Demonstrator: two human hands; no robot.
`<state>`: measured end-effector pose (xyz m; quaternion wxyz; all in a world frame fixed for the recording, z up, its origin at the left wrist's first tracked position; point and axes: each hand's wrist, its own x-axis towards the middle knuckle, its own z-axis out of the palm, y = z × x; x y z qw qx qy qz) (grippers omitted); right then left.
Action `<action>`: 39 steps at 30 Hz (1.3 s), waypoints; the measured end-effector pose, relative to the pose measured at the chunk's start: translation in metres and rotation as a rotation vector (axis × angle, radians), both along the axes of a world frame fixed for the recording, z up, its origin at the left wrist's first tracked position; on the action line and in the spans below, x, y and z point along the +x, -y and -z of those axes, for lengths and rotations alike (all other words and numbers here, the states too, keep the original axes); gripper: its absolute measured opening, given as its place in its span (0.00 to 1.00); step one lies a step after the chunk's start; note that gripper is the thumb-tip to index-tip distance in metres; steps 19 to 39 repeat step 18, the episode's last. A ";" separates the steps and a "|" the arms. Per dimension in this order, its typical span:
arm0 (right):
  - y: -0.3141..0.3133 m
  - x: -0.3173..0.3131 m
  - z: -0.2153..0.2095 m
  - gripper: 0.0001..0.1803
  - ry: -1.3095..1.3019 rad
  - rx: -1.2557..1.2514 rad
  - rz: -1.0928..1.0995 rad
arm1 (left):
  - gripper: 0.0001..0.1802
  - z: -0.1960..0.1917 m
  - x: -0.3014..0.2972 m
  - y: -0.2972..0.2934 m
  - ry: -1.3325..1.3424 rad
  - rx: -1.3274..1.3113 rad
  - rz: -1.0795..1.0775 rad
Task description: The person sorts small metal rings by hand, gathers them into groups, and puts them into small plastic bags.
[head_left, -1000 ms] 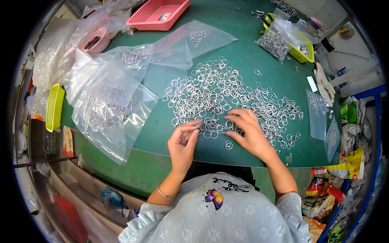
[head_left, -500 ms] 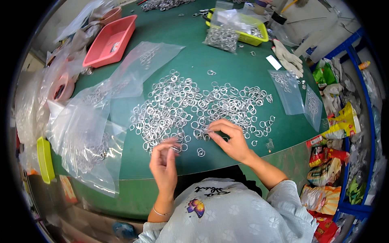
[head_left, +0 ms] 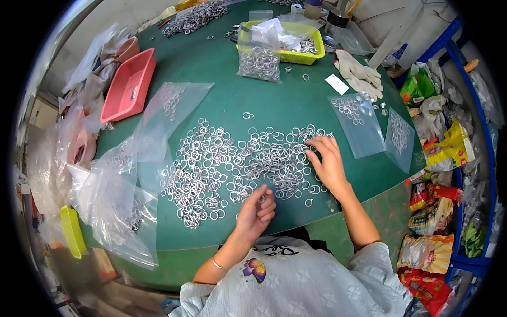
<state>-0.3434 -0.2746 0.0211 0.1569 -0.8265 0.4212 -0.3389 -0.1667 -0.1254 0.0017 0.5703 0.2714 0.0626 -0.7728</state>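
Note:
Many small silvery metal rings, each with a little nub, lie in a broad heap [head_left: 198, 174] on the green table. My left hand [head_left: 255, 214] is half turned up at the near edge of the heap, its fingers curled and thumb raised. A metal ring [head_left: 262, 199] shows between that thumb and the fingers. At the right end of the rings, my right hand [head_left: 328, 162] reaches in palm down. Its thumb and forefinger are apart, their tips at rings in a second, joined heap [head_left: 280, 164]. Whether they touch a ring is hard to see.
Clear plastic bags with rings [head_left: 119, 185] spread over the left side; two flat bags [head_left: 356, 127] lie right. Behind stand a pink tray [head_left: 129, 87], a yellow-green basket [head_left: 301, 55] and a filled bag [head_left: 260, 63]. White gloves [head_left: 359, 76] and blue shelving [head_left: 459, 132] are at right.
My view has shifted. My right hand has moved from the middle of the rings to their right end. My left hand has come rightward and turned partly palm up.

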 end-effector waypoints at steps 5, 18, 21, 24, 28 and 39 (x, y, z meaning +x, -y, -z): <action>0.024 0.000 0.010 0.05 -0.167 -0.024 -0.027 | 0.18 -0.011 -0.024 0.029 0.035 0.018 0.132; 0.054 -0.001 -0.013 0.12 -0.066 0.149 -0.178 | 0.18 0.042 -0.049 0.055 -0.576 -0.419 0.259; 0.054 -0.001 -0.013 0.12 -0.066 0.149 -0.178 | 0.18 0.042 -0.049 0.055 -0.576 -0.419 0.259; 0.054 -0.001 -0.013 0.12 -0.066 0.149 -0.178 | 0.18 0.042 -0.049 0.055 -0.576 -0.419 0.259; 0.054 -0.001 -0.013 0.12 -0.066 0.149 -0.178 | 0.18 0.042 -0.049 0.055 -0.576 -0.419 0.259; 0.054 -0.001 -0.013 0.12 -0.066 0.149 -0.178 | 0.18 0.042 -0.049 0.055 -0.576 -0.419 0.259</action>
